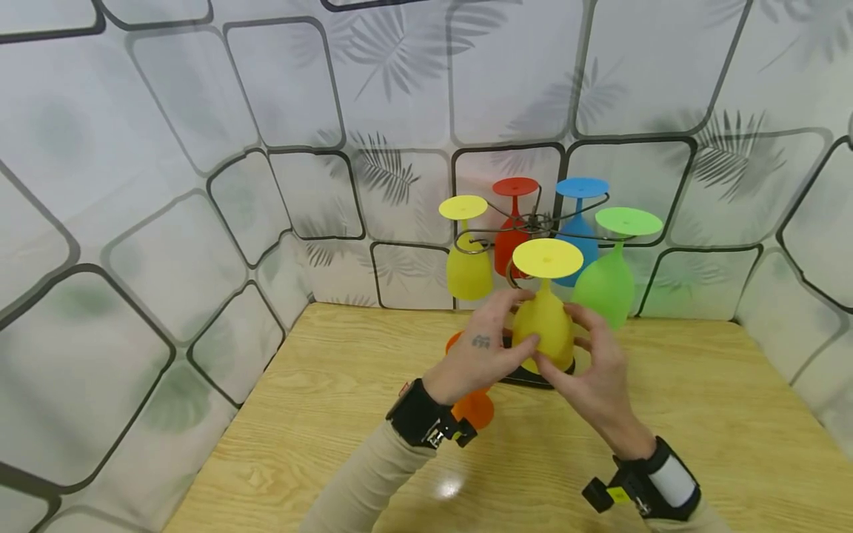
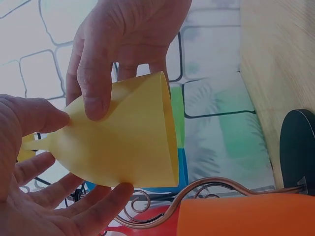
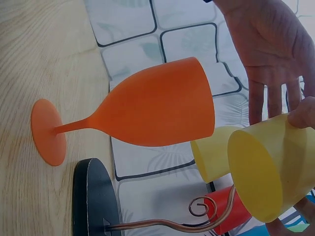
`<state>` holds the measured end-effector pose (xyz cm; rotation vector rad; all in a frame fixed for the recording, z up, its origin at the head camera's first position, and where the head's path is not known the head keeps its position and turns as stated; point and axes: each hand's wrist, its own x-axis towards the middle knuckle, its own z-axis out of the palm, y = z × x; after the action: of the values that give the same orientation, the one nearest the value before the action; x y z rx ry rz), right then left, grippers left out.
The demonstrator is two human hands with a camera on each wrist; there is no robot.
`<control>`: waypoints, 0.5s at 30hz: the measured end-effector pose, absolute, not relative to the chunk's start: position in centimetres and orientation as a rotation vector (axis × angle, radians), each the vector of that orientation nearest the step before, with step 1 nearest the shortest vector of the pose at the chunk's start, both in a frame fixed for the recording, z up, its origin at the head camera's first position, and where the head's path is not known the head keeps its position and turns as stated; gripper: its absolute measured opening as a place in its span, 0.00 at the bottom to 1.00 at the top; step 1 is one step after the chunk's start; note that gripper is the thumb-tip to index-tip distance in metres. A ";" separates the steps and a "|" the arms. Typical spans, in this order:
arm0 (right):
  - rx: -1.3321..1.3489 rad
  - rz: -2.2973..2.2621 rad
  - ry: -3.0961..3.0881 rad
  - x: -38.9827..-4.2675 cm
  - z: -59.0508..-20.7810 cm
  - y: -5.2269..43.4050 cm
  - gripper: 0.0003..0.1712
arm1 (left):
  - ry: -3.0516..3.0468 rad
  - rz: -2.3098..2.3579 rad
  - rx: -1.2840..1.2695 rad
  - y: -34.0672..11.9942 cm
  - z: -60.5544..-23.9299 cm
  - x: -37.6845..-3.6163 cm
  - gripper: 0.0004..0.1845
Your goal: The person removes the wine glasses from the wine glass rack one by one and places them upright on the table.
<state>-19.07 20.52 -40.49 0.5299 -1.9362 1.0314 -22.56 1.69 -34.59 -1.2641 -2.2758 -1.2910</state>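
Observation:
Between my two hands is a yellow plastic goblet (image 1: 545,318), held upside down with its foot on top. My left hand (image 1: 489,344) grips the bowl from the left, thumb in front; my right hand (image 1: 600,377) holds it from the right, its thumb low on the bowl. In the left wrist view, fingers of both hands lie around the goblet (image 2: 123,135), rim seen at the right. Right behind it stands a wire goblet rack (image 1: 536,222). Whether the held goblet's stem touches the rack is hidden. An orange goblet (image 3: 157,105) stands upright, partly behind my left wrist in the head view.
Hanging upside down from the rack are another yellow goblet (image 1: 469,270), a red goblet (image 1: 509,240), a blue goblet (image 1: 580,229) and a green goblet (image 1: 606,289). The rack's black base (image 3: 96,201) rests on the wooden table (image 1: 700,414). Patterned cloth (image 1: 400,185) surrounds the table.

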 end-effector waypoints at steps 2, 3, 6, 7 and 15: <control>0.541 1.033 -1.935 -19.1 -40.4 20.4 0.50 | -2.275 -1.286 -1.253 1.6 -34.6 -22.6 0.27; 0.544 1.032 -1.936 -19.2 -40.4 20.4 0.50 | -2.276 -1.281 -1.247 1.5 -34.6 -22.6 0.27; 0.542 1.029 -1.941 -19.3 -40.3 20.3 0.50 | -2.280 -1.265 -1.238 1.5 -34.6 -22.7 0.28; 0.541 1.033 -1.944 -19.3 -40.2 20.2 0.50 | -2.282 -1.260 -1.235 1.5 -34.5 -22.7 0.28; 0.506 1.058 -1.988 -19.5 -40.0 20.1 0.47 | -2.307 -1.196 -1.217 1.4 -34.5 -22.9 0.28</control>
<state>-19.47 20.13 -39.97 0.5056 -1.9880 1.0579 -22.94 1.43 -34.45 -1.2172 -2.3072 -1.1958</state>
